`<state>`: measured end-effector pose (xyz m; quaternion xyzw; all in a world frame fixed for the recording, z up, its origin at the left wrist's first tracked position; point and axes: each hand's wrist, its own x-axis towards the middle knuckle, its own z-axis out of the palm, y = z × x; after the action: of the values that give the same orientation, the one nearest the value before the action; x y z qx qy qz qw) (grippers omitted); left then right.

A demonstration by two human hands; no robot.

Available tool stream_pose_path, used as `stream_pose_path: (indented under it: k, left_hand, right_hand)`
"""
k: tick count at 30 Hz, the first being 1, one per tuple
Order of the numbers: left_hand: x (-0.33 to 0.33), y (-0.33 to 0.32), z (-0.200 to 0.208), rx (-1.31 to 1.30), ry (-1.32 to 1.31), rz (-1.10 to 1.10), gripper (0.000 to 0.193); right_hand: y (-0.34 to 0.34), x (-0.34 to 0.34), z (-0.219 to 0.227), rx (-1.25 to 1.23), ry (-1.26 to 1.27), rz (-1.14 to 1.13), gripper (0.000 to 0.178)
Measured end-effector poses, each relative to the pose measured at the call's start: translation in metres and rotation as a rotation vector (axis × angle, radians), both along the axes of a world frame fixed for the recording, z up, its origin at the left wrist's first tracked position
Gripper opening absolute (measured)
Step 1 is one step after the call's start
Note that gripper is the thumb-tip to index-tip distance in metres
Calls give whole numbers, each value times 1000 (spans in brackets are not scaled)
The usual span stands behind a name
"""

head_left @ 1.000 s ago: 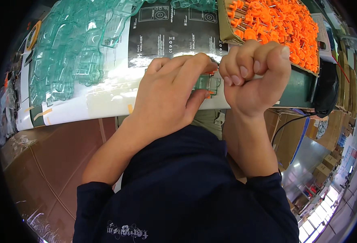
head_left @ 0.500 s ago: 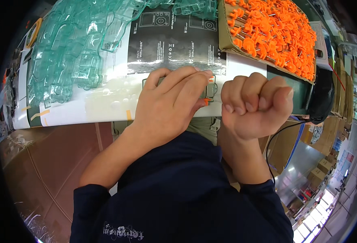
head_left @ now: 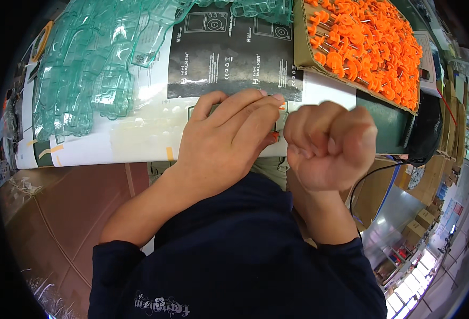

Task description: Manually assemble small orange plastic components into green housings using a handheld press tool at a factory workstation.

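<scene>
My left hand lies over a small clear green plastic piece at the table's front edge, fingers curled around it and covering most of it. An orange part shows at the piece's right end, beside my left fingertips. Just to the right, my right hand is closed in a fist, palm side up. Its little-finger side is close against the piece's right end; whether they touch I cannot tell. Nothing shows between the curled right fingers.
Several clear green plastic shells are heaped at the left of the table. At the back right stands a cardboard box full of orange parts with metal pins. A black printed sheet lies behind my hands. A black bag hangs at the right edge.
My right fist has moved a little left, closer to the plastic piece, and its fingers look slightly blurred. My left hand stays on the piece.
</scene>
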<state>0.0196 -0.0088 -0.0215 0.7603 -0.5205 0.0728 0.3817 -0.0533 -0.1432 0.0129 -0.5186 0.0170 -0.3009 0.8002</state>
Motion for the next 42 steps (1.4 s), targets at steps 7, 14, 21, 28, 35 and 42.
stream_pose_path:
  k: [7,14,21,28,35,42]
  left_hand:
    - [7,0,15,54,13,-65,36]
    - [35,-9,51,139,-130,-98,29]
    - [231,-107,111,347,-121,103,48]
    - [274,-81,119,646,-157,269,52]
    - [141,14,103,534,-277,589,57]
    - [144,34,82,396,-308,616,65]
  right_hand:
    - [-17,1,1,345,26,39,41]
    - [-65,-36,-24,637,-86,164,39]
    - [-66,-41,-33,588,-113,303,39]
    - [-65,-45,-34,572,-125,275,40]
    - [-69,-39,-34,536,-86,312,39]
    - [-58,-38,-26,462,8,293,39]
